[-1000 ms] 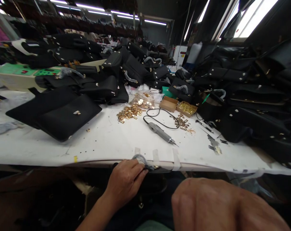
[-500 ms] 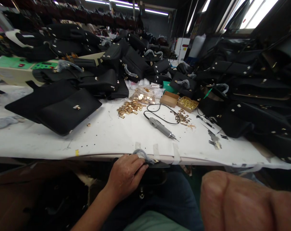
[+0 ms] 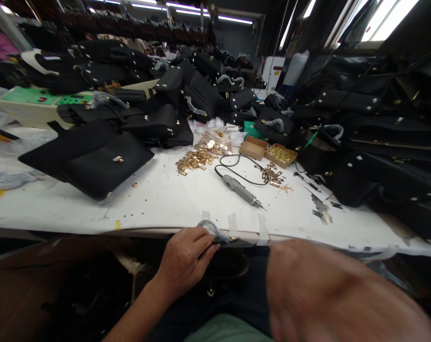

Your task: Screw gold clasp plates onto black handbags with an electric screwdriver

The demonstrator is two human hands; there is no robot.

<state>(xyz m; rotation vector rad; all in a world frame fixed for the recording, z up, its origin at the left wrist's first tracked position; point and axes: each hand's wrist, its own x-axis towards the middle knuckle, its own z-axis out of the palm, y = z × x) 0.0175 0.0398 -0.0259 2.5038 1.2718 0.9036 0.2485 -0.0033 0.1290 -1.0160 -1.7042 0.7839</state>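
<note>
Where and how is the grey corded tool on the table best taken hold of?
Probably best around the middle of the grey corded tool, from above on the near side. It is slim and lies flat, its thin tip pointing to the near right, its black cord looping on the far side.

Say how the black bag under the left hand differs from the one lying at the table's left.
The gripped bag is in the left hand, at the table edge; the lying bag is untouched on top. The gripped bag shows a plastic-wrapped handle; the lying bag shows none. The gripped bag is mostly hidden; the lying bag mostly visible. Both have gold-coloured fittings.
</note>
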